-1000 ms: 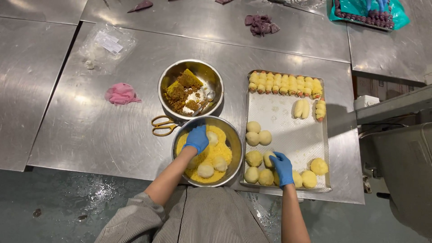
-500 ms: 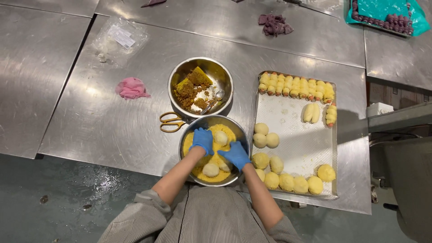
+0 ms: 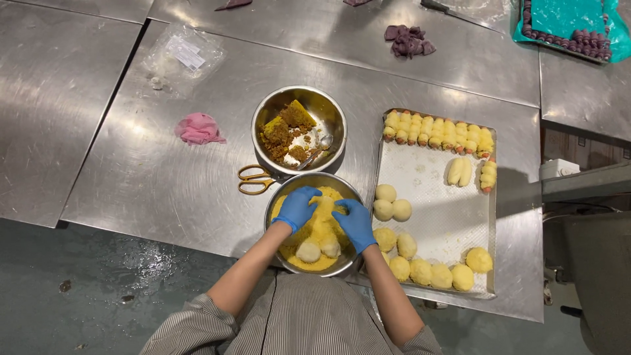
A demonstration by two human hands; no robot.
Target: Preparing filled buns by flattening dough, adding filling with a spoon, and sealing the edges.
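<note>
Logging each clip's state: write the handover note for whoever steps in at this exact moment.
Left hand and right hand, both in blue gloves, are down in the near steel bowl, pressing yellow crumbs; whether they enclose a piece is hidden. Two pale balls lie in the crumbs.
Done: coated balls sit along the near edge of the tray, with rolls lined up at its far edge.
Left: the pieces in the bowl; much of the tray's middle is bare.
Nearby: filling bowl, scissors.
</note>
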